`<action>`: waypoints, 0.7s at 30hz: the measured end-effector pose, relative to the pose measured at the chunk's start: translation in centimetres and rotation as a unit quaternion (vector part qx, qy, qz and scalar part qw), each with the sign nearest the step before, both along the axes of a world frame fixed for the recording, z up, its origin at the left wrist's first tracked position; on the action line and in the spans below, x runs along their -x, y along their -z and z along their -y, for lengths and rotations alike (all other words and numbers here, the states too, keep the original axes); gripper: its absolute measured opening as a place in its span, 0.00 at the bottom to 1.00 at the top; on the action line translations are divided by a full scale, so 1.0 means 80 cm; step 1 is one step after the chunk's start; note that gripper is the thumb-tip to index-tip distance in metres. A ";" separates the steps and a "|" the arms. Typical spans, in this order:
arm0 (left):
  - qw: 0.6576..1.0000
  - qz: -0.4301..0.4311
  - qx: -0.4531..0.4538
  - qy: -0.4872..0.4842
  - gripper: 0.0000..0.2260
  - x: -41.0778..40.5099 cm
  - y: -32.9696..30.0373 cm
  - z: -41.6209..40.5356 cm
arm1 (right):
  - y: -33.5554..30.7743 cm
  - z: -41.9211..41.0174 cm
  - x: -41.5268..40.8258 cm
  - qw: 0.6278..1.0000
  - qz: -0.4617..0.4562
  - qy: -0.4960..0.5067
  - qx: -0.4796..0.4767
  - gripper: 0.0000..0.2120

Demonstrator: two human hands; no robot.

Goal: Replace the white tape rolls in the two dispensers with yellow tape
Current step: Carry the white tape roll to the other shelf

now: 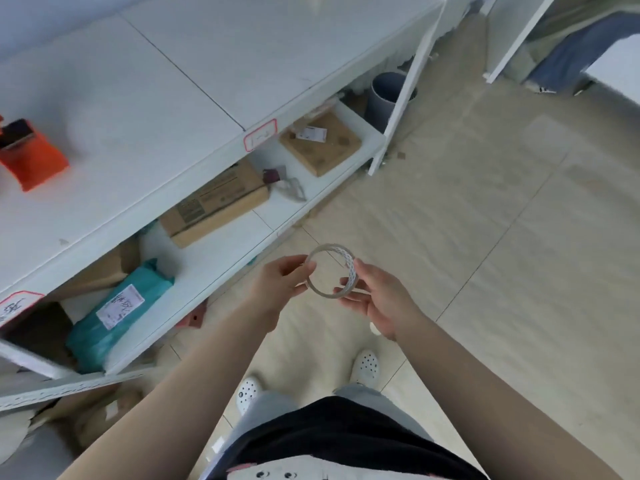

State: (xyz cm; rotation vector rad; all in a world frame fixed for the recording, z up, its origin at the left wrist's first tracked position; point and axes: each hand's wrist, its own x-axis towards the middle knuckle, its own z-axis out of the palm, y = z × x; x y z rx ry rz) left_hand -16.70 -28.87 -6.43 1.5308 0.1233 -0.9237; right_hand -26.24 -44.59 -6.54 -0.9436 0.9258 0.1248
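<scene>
I hold a thin, nearly used-up white tape roll (347,262) in front of me over the floor, with both hands on it. My left hand (277,289) pinches its left rim and my right hand (377,299) holds its right side, fingers under the ring. An orange tape dispenser (31,155) lies on the white shelf top (138,98) at the far left, well away from both hands. No yellow tape shows in this view.
The lower shelf (207,258) holds cardboard boxes (214,202), a teal parcel (117,306) and a flat brown box (322,143). A grey bin (384,95) stands behind the shelf's leg. Tiled floor (485,237) spreads to the right. My white shoes (365,365) are below.
</scene>
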 end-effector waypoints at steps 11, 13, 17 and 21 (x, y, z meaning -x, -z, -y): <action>0.999 -0.022 0.003 0.031 0.08 0.033 -0.004 0.255 | -0.012 0.249 0.054 0.999 -0.003 0.039 -0.020 0.12; 0.999 -0.019 0.001 0.044 0.09 0.024 -0.005 0.290 | -0.014 0.282 0.051 0.998 0.004 0.052 -0.027 0.13; 0.998 -0.017 -0.009 0.068 0.12 -0.008 -0.003 0.362 | -0.011 0.348 0.028 0.997 0.005 0.069 -0.021 0.14; 0.996 -0.032 -0.005 0.086 0.12 -0.049 0.003 0.432 | -0.008 0.413 -0.009 0.997 -0.013 0.075 -0.004 0.19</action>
